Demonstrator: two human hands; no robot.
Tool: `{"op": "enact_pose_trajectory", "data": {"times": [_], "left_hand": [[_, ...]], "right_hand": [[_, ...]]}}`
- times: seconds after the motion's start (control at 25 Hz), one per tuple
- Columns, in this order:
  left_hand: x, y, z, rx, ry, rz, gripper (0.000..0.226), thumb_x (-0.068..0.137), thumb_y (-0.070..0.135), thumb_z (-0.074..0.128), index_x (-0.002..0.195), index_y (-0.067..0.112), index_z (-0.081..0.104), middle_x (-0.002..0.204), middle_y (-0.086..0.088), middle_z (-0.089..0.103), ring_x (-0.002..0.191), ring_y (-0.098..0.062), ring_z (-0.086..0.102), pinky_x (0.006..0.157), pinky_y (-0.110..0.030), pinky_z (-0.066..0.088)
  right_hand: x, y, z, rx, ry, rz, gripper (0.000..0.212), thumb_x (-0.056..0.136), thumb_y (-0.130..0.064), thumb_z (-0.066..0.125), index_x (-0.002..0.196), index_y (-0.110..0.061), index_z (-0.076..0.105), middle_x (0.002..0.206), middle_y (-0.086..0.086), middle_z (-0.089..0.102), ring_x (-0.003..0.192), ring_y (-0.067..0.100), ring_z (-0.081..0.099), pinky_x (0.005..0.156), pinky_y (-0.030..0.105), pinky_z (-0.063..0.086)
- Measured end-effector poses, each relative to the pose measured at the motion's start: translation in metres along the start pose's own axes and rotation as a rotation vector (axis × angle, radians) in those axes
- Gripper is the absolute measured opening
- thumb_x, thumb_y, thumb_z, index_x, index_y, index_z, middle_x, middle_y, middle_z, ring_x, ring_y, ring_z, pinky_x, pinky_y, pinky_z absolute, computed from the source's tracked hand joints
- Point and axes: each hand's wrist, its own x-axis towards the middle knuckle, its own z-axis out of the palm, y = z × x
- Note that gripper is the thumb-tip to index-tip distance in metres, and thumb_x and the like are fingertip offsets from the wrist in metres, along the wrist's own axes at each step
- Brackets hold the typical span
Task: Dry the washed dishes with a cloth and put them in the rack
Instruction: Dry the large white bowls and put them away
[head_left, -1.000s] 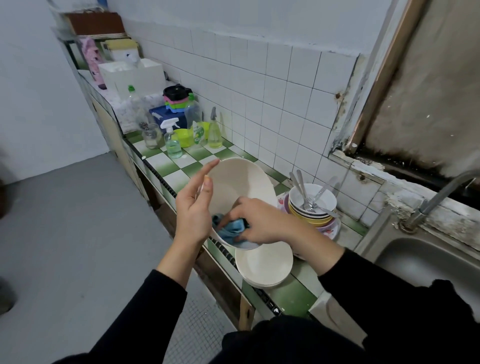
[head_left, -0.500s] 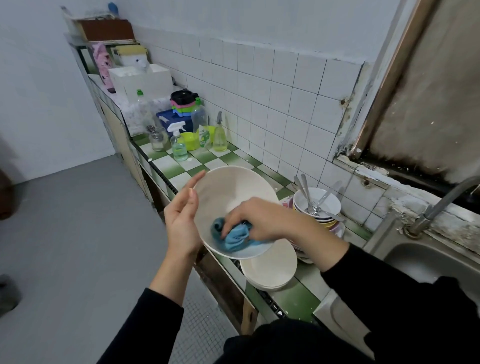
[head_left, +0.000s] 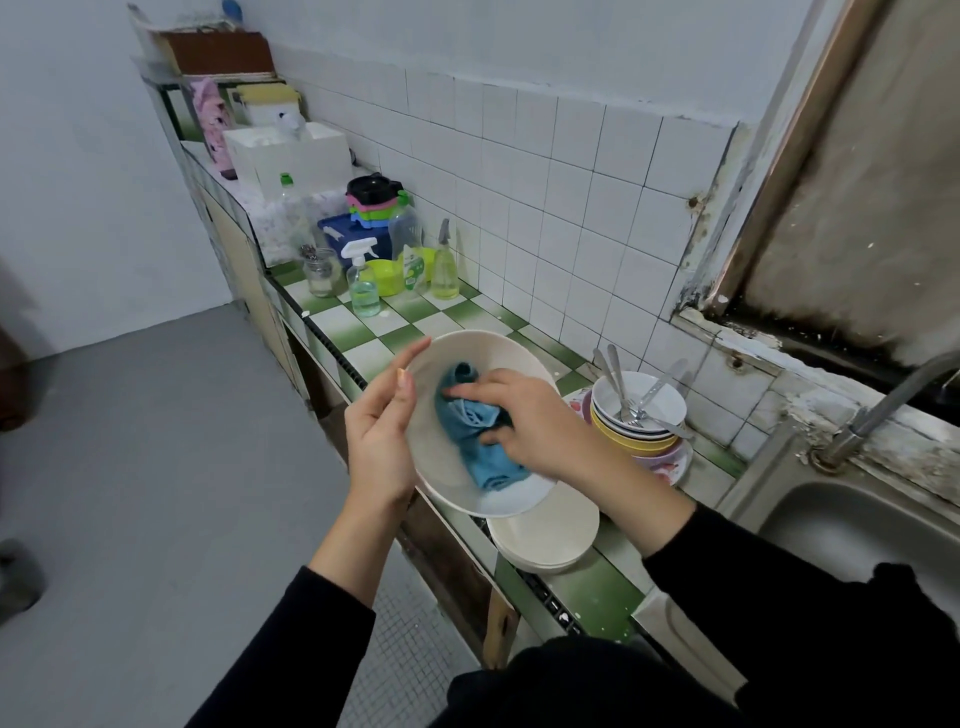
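**A:** What stands furthest left on the counter (head_left: 363, 332)?

**B:** One glass jar (head_left: 323, 270) with something metal in it, though I cannot tell what. Next comes a spray bottle (head_left: 362, 291) part-filled with pale green liquid, a small yellow-green bowl (head_left: 387, 275), a soap bottle (head_left: 413, 254), and a second spray bottle (head_left: 445, 270) holding yellowish liquid.

**A:** And the hands?

**B:** The left hand (head_left: 382, 431) holds the plate (head_left: 483, 353) by its left rim, thumb on the front and fingers straight behind. The plate hangs above the counter's front edge, tilted, with its hollow face turned toward the person.

**A:** The cloth?

**B:** One blue cloth (head_left: 483, 452) lies bunched in the plate, its length running from upper left to lower right. The right hand (head_left: 535, 421) presses it down with fingers curled over it.

**A:** Further right?

**B:** A stack of plates (head_left: 550, 535) sits on the counter under the held plate's lower rim, two I think. Then comes a stack of bowls (head_left: 639, 441), white on top and yellow beneath. The top one holds cutlery (head_left: 621, 384), at least four pieces, handles pointing up and outward. Last is one sink (head_left: 857, 519) with its tap (head_left: 893, 400).
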Motion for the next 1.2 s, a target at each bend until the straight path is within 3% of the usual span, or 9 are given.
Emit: {"op": "enact_pose_trajectory", "data": {"times": [0.2,0.32,0.4,0.6,0.8,0.92,1.04,1.12,1.2], "left_hand": [[-0.004,0.001,-0.005,0.071,0.014,-0.014,0.023,0.096,0.018,0.05,0.108,0.017,0.069,0.117,-0.01,0.067,0.101,-0.016,0.065,0.088,-0.03,0.052],[-0.01,0.005,-0.008,0.01,0.062,-0.055,0.024,0.099,0.009,0.044,0.107,0.01,0.067,0.122,-0.016,0.062,0.091,-0.008,0.066,0.079,-0.022,0.053],[-0.009,0.006,-0.009,0.02,0.066,-0.049,0.02,0.097,0.013,0.051,0.109,0.009,0.066,0.121,-0.016,0.063,0.094,-0.012,0.067,0.083,-0.026,0.054],[-0.004,0.016,-0.018,0.023,0.123,-0.068,0.019,0.096,0.015,0.052,0.105,0.013,0.069,0.097,0.002,0.073,0.088,-0.011,0.068,0.079,-0.025,0.056],[-0.005,0.02,-0.009,0.002,0.125,-0.062,0.024,0.098,0.007,0.044,0.109,0.009,0.065,0.1,-0.005,0.069,0.082,-0.008,0.067,0.077,-0.023,0.055],[-0.002,0.019,-0.008,0.029,0.114,-0.08,0.024,0.099,0.008,0.045,0.109,0.009,0.067,0.086,0.001,0.073,0.078,-0.01,0.068,0.072,-0.023,0.055],[0.001,0.022,-0.012,0.012,0.136,-0.111,0.024,0.098,0.008,0.045,0.108,0.011,0.068,0.093,-0.004,0.072,0.076,-0.009,0.068,0.068,-0.02,0.054],[0.003,0.023,-0.008,-0.003,0.134,-0.114,0.024,0.098,0.006,0.045,0.111,0.008,0.065,0.106,-0.012,0.067,0.075,-0.006,0.067,0.068,-0.018,0.053],[0.005,0.022,-0.002,-0.014,0.119,-0.101,0.026,0.098,0.005,0.044,0.117,0.005,0.062,0.104,-0.01,0.067,0.077,-0.005,0.067,0.07,-0.018,0.053]], "right_hand": [[-0.021,-0.022,0.014,0.018,-0.27,-0.205,0.049,0.08,0.0,0.064,0.123,-0.022,0.066,0.138,0.002,0.052,0.122,0.02,0.052,0.103,0.025,0.037],[-0.01,-0.007,0.003,-0.191,-0.206,-0.062,0.05,0.08,0.002,0.062,0.123,-0.023,0.066,0.133,0.002,0.053,0.121,0.024,0.052,0.103,0.034,0.039],[-0.007,-0.01,0.003,-0.072,-0.097,0.016,0.051,0.083,-0.005,0.069,0.129,-0.026,0.062,0.135,0.003,0.052,0.125,0.022,0.049,0.106,0.03,0.035],[-0.014,-0.032,0.007,0.143,-0.395,-0.064,0.029,0.099,-0.032,0.052,0.12,-0.021,0.07,0.141,0.0,0.048,0.125,0.014,0.048,0.107,0.026,0.035],[0.004,-0.031,0.012,0.035,-0.065,0.025,0.032,0.088,-0.019,0.067,0.118,-0.025,0.07,0.128,0.001,0.06,0.12,0.017,0.052,0.104,0.029,0.038],[-0.001,-0.042,0.013,0.23,-0.238,-0.067,0.042,0.081,-0.013,0.074,0.121,-0.025,0.068,0.132,-0.002,0.06,0.119,0.011,0.052,0.103,0.02,0.035],[0.0,-0.033,-0.006,-0.128,-0.446,-0.179,0.037,0.083,-0.009,0.069,0.116,-0.026,0.071,0.129,-0.002,0.06,0.116,0.016,0.054,0.097,0.024,0.038],[0.007,-0.023,-0.015,-0.31,-0.344,-0.074,0.042,0.085,-0.006,0.063,0.121,-0.026,0.068,0.13,0.001,0.058,0.118,0.021,0.052,0.097,0.026,0.039],[0.01,-0.02,-0.012,-0.198,-0.102,0.018,0.042,0.087,-0.009,0.064,0.126,-0.025,0.065,0.131,0.002,0.056,0.121,0.021,0.051,0.101,0.027,0.036]]}}
